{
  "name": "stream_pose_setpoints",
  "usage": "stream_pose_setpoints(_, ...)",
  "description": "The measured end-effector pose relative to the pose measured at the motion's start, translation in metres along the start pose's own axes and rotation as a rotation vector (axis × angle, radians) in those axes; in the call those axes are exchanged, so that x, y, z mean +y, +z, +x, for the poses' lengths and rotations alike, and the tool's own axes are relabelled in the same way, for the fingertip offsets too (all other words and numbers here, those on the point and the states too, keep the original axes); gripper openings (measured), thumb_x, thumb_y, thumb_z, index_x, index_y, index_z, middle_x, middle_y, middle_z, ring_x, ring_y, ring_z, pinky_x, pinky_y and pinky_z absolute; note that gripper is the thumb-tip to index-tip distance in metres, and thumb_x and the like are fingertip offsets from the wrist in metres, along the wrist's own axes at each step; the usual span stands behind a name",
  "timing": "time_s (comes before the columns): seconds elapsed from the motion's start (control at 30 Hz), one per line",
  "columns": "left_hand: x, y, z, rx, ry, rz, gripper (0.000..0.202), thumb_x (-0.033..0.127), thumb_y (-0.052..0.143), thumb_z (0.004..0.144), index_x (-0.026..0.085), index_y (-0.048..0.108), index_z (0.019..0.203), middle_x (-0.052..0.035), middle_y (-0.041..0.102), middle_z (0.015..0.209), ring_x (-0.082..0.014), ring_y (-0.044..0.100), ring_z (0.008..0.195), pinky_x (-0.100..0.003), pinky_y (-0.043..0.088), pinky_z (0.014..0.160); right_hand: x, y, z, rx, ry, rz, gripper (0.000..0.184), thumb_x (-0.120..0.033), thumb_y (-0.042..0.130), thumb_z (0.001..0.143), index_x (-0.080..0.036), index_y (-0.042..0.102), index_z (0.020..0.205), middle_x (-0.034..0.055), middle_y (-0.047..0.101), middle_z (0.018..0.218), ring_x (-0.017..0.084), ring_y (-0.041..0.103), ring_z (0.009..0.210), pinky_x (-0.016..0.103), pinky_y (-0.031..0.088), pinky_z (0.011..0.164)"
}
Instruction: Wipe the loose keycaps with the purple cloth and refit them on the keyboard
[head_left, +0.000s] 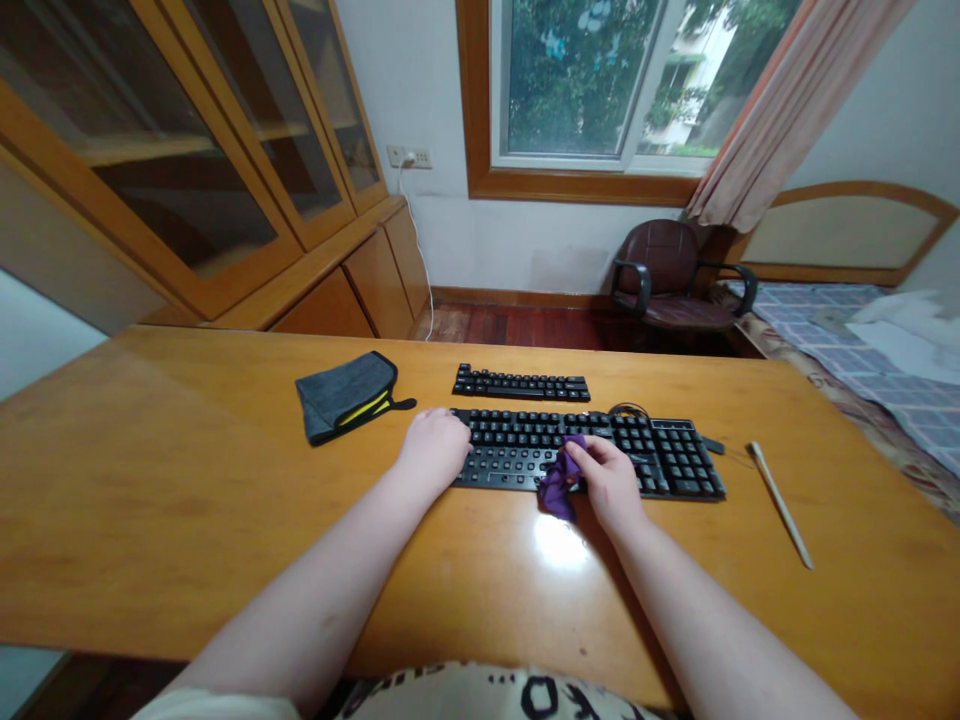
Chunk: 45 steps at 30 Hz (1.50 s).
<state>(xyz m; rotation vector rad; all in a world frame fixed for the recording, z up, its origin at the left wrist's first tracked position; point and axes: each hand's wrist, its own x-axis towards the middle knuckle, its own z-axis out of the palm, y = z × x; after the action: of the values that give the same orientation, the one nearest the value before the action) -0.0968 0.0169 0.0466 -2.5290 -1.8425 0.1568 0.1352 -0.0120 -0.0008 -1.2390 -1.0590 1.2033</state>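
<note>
A black keyboard [517, 462] lies across the desk in front of me, and part of its left side shows bare switch posts with the keycaps off. My left hand [437, 447] is closed over the keyboard's left end, fingertips partly hidden. Pinched between the thumb and fingers of my right hand [611, 480] is a purple cloth [556, 492], bunched against the keyboard's lower middle and hanging over its front edge. Loose black keycaps [521, 386] stand in rows just behind the keyboard.
A folded grey cloth [349, 395] with a yellow inside lies to the left. At the right is a thin pale stick-like brush [780, 505]. The keyboard's coiled cable [628, 410] sits behind it. Beyond the wooden desk [187, 500] stand a chair [667, 270] and a bed.
</note>
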Motion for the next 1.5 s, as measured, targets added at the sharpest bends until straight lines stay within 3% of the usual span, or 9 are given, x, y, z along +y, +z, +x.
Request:
stream_pose_setpoints(0.17,-0.003,0.001,-0.007,0.002,-0.018,-0.055,0.022,0.041,0.057,0.073,0.027,0.071,0.082,-0.0055,0.054,0.123,-0.0309,0.028,0.126,-0.051,0.017,0.102,0.000,0.000,0.000,0.006,0.009,-0.014,0.026,-0.042,0.066,0.066,-0.018,0.064,0.074,-0.0005,0.060,0.059,0.013,0.052,0.048,0.026,0.045,0.047)
stream_pose_setpoints(0.33,-0.011,0.004,-0.005,-0.106,-0.088,-0.132,0.028,0.042,0.053,0.075,0.031,0.068,0.096,-0.0088,0.044,0.133,-0.0371,0.024,0.128,-0.059,0.020,0.097,0.002,0.000,0.000,-0.004,0.005,-0.007,0.026,-0.041,0.066,0.066,-0.017,0.064,0.075,-0.0006,0.060,0.059,0.013,0.052,0.047,0.025,0.045,0.046)
stream_pose_setpoints(0.47,-0.013,0.011,-0.002,-0.189,-0.091,-0.190,0.029,0.037,0.046,0.079,0.030,0.067,0.099,-0.0133,0.053,0.123,-0.0351,0.042,0.118,-0.055,0.032,0.091,0.002,0.000,0.000,-0.006,0.008,-0.007,0.023,-0.039,0.066,0.068,-0.018,0.063,0.076,-0.0010,0.060,0.060,0.013,0.053,0.047,0.025,0.045,0.047)
stream_pose_setpoints(0.63,-0.013,0.008,-0.001,-0.148,-0.038,-0.172,0.025,0.032,0.046,0.077,0.027,0.070,0.085,-0.0098,0.063,0.109,-0.0312,0.046,0.113,-0.055,0.031,0.092,0.001,0.000,0.000,-0.011,0.004,-0.004,0.024,-0.040,0.066,0.067,-0.017,0.063,0.075,-0.0005,0.060,0.059,0.013,0.053,0.047,0.026,0.045,0.047)
stream_pose_setpoints(0.73,-0.017,-0.002,-0.002,-0.162,-0.023,-0.236,0.030,0.038,0.042,0.080,0.025,0.070,0.075,-0.0065,0.069,0.090,-0.0248,0.059,0.091,-0.040,0.040,0.085,0.001,0.000,0.000,-0.012,0.003,0.004,0.024,-0.039,0.067,0.066,-0.017,0.063,0.074,-0.0004,0.060,0.059,0.013,0.052,0.047,0.025,0.044,0.046)
stream_pose_setpoints(0.83,-0.028,-0.012,0.003,-0.175,-0.041,-0.327,0.036,0.044,0.041,0.080,0.024,0.069,0.071,-0.0047,0.070,0.078,-0.0197,0.061,0.071,-0.029,0.043,0.068,0.002,0.000,0.001,-0.012,0.008,0.001,0.023,-0.038,0.067,0.067,-0.017,0.063,0.074,-0.0012,0.059,0.058,0.012,0.052,0.047,0.024,0.043,0.046)
stream_pose_setpoints(0.97,-0.051,-0.011,0.032,-0.049,-0.142,-0.407,0.032,0.044,0.047,0.077,0.023,0.070,0.079,-0.0053,0.070,0.085,-0.0200,0.062,0.078,-0.025,0.041,0.068,0.002,0.001,0.001,-0.008,0.026,-0.004,0.023,-0.038,0.067,0.068,-0.016,0.062,0.073,-0.0021,0.058,0.057,0.011,0.051,0.047,0.023,0.042,0.046)
stream_pose_setpoints(1.2,-0.080,0.026,0.113,0.081,-0.395,-0.493,0.029,0.032,0.048,0.078,0.017,0.067,0.094,-0.0110,0.066,0.102,-0.0244,0.059,0.095,-0.030,0.041,0.080,0.002,0.002,0.000,-0.004,0.033,0.020,0.023,-0.037,0.067,0.067,-0.016,0.063,0.074,-0.0023,0.058,0.057,0.010,0.050,0.047,0.022,0.042,0.045)
stream_pose_setpoints(1.5,-0.088,0.046,0.159,0.060,-0.460,-0.670,0.020,0.035,0.070,0.059,0.016,0.068,0.065,-0.0097,0.069,0.076,-0.0237,0.062,0.076,-0.031,0.045,0.072,0.003,0.002,0.000,-0.031,0.028,0.032,0.021,-0.037,0.066,0.069,-0.016,0.063,0.074,-0.0021,0.058,0.056,0.011,0.051,0.047,0.022,0.042,0.046)
